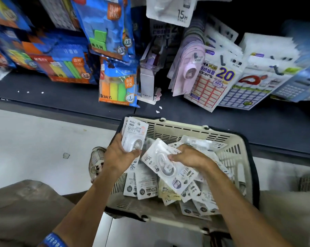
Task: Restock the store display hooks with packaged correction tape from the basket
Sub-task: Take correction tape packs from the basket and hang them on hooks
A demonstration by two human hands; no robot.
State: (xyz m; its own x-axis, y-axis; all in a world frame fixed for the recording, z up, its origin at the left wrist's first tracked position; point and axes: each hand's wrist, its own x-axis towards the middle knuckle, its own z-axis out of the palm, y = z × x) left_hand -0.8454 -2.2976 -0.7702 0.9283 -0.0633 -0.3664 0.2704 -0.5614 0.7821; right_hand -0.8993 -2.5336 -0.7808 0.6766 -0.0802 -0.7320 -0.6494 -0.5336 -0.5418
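The left hand [121,154] grips a small stack of correction tape packs [133,138] upright over the near-left corner of the basket [238,154], thumb and fingers curled round the lower edge. The right hand [187,156] pinches another pack [165,167] by its blister, lifted just above the loose heap of packs [168,191] lying in the basket.

The step in hand looks like gathering a handful before hanging. To do it well, the right-hand pack should be turned the same way up as the stack (its print reads inverted from here) and laid flush on it, so that the hang holes line up and several packs can slide onto a hook together.

Above, one matching 15 m pack [170,9] hangs at the top of the display, which suggests the target hook is there, though the hook itself cannot be made out. Sticker sheets [209,82], lilac packs [188,68] and blue teaching-aid bags [117,82] crowd the hooks on both sides and hang low. A raised handful could catch on them, so the path up wants to stay clear of the shelf ledge [61,97].
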